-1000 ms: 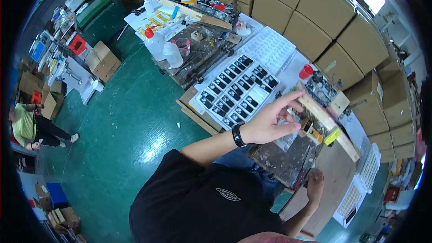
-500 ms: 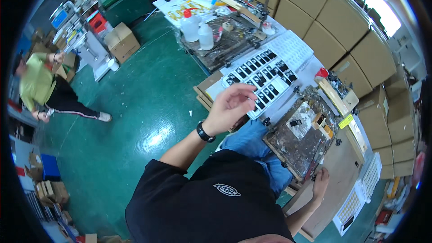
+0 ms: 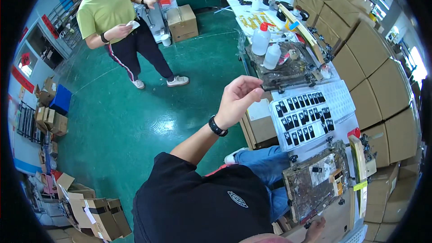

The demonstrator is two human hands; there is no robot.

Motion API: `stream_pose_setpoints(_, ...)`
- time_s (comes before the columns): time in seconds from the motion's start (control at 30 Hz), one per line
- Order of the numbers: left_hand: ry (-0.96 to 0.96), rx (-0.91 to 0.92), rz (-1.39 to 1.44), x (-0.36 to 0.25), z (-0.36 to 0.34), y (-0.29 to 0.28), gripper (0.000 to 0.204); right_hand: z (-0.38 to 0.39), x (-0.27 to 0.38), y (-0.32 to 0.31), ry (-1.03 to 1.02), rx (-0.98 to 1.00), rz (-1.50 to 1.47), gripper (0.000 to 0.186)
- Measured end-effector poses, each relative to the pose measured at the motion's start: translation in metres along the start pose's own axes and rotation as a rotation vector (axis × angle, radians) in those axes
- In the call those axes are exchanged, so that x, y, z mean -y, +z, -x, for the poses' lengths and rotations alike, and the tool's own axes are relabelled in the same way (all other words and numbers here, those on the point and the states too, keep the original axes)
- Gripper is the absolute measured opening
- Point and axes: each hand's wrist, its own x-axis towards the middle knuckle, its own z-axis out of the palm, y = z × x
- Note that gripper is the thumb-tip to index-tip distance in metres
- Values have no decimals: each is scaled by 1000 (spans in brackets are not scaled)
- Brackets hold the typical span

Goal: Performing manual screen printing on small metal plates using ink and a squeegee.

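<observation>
My left hand (image 3: pixel 240 101) is raised over the gap left of a white tray, wrist strapped with a black watch (image 3: pixel 218 126). Its fingers are curved, with space between thumb and fingertips, and nothing shows in them. Rows of small black rectangular pieces (image 3: pixel 299 118) lie in the white tray (image 3: pixel 277 129). My right hand (image 3: pixel 316 230) rests low at the near edge of a stained work board (image 3: pixel 310 200), beside a small dark knob (image 3: pixel 308 225). Its fingers are partly apart. On that board are one black piece (image 3: pixel 317 169) and a small wooden block fixture (image 3: pixel 335 176).
A person in a yellow-green shirt (image 3: pixel 110 11) stands at the upper left, something white in one hand. Two plastic bottles (image 3: pixel 261 40) stand on a second board (image 3: pixel 288 75). Stacked cartons (image 3: pixel 366 76) line the right side. A cardboard box (image 3: pixel 182 22) sits on the green floor.
My view has swung left, so the bench sits further right and the other person appears larger and nearer. My left hand stays raised in a similar curl, now left of the tray.
</observation>
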Motion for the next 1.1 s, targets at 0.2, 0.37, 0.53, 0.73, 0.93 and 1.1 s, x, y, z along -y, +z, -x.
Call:
stream_pose_setpoints(0.2, -28, -3, -29, 13, 1, 18, 25, -22, 36, -34, 334, 390, 7, 53)
stream_pose_setpoints(0.37, -28, 45, -20, 16, -2, 43, 23, -17, 39, -32, 265, 313, 101, 53)
stream_pose_setpoints(0.53, -3, 80, -55, 14, -7, 57, 23, -12, 65, -32, 250, 188, 234, 54)
stream_pose_setpoints(0.73, -54, 113, -52, 30, -5, 76, 23, -12, 87, -36, 255, 139, 218, 53)
stream_pose_setpoints(0.93, -100, 145, -58, 40, -5, 90, 23, -8, 94, -38, 248, 111, 214, 52)
stream_pose_setpoints(1.1, -94, 145, -80, 35, -2, 97, 23, -6, 100, -39, 260, 83, 219, 52)
